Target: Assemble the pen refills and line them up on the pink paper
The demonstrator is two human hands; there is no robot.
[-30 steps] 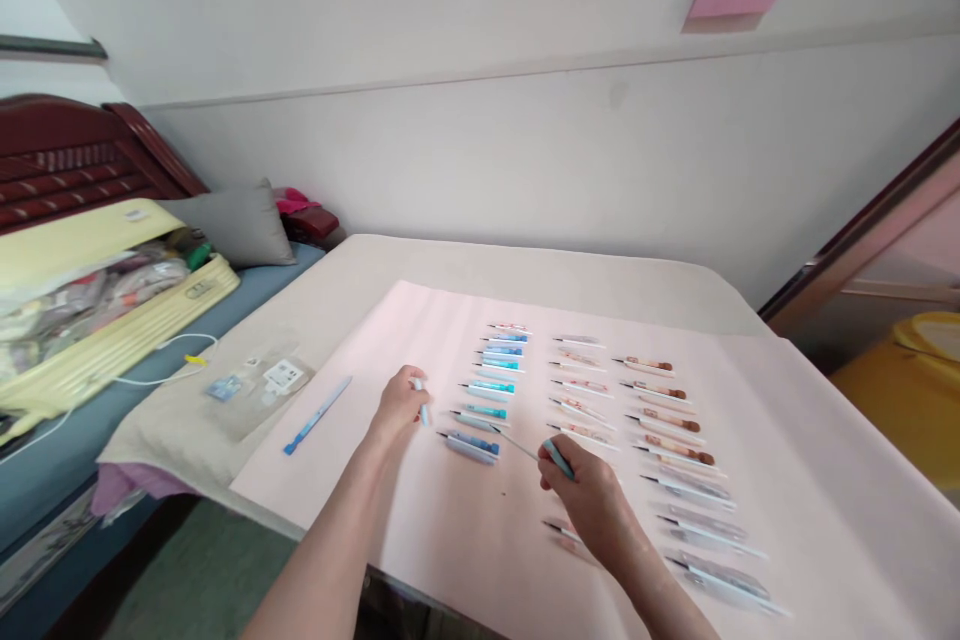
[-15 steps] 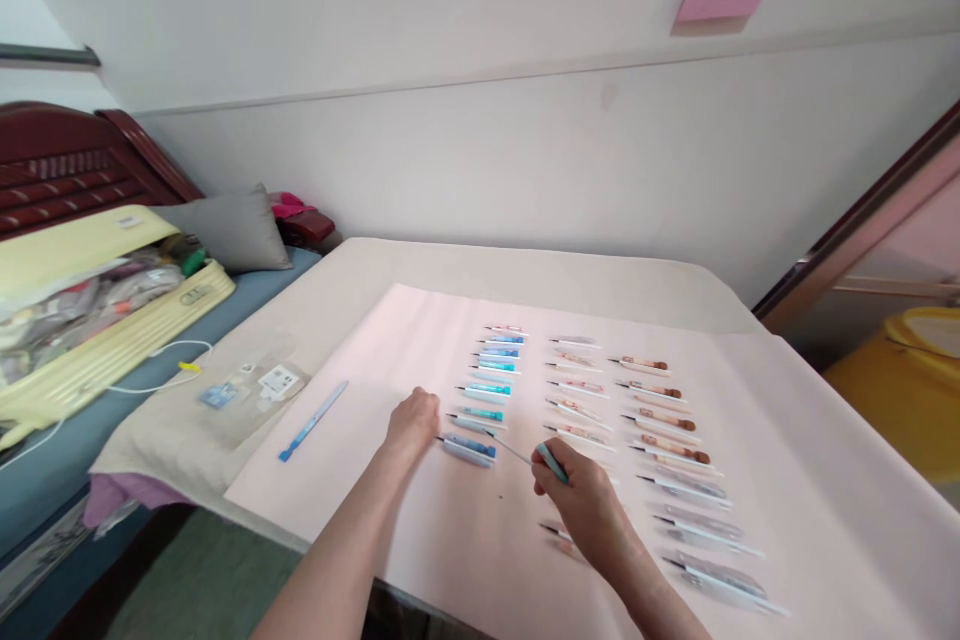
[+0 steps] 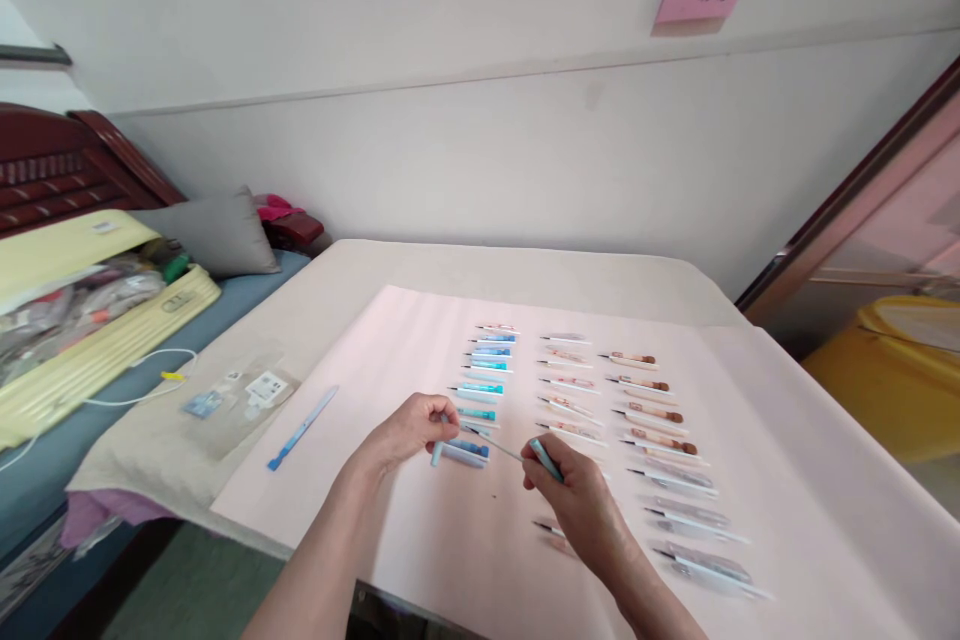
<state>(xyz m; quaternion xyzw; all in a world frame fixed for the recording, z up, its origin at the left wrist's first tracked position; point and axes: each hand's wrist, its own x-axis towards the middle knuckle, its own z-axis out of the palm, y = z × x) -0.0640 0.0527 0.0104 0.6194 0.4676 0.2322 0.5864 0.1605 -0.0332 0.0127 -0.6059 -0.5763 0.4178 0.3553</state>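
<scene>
My left hand [image 3: 420,428] is closed, fingertips pinching a short light blue pen piece [image 3: 436,454] that points downward. In my right hand [image 3: 571,482] is a pen with a teal barrel [image 3: 545,459]. Its thin pale refill [image 3: 499,445] sticks out to the left, the dark tip close to my left fingertips. Just below the tip, a blue pen [image 3: 466,450] lies on the pink sheet [image 3: 420,530]. Beyond my hands runs a column of blue and teal pens, including a teal pen [image 3: 480,388]. My right forearm partly covers a pen [image 3: 553,532].
Columns of pale pens [image 3: 568,382] and brown-ended pens [image 3: 652,415] lie rightward. A lone blue pen [image 3: 301,428] and clear plastic packaging [image 3: 251,400] are on the left. A dark device [image 3: 397,615] sits at the front edge. An open yellow case [image 3: 112,340] rests on the bed.
My left hand has lifted slightly and now holds up a light blue pen piece near the refill tip. The right hand keeps its hold on the pen. The view has shifted a little.
</scene>
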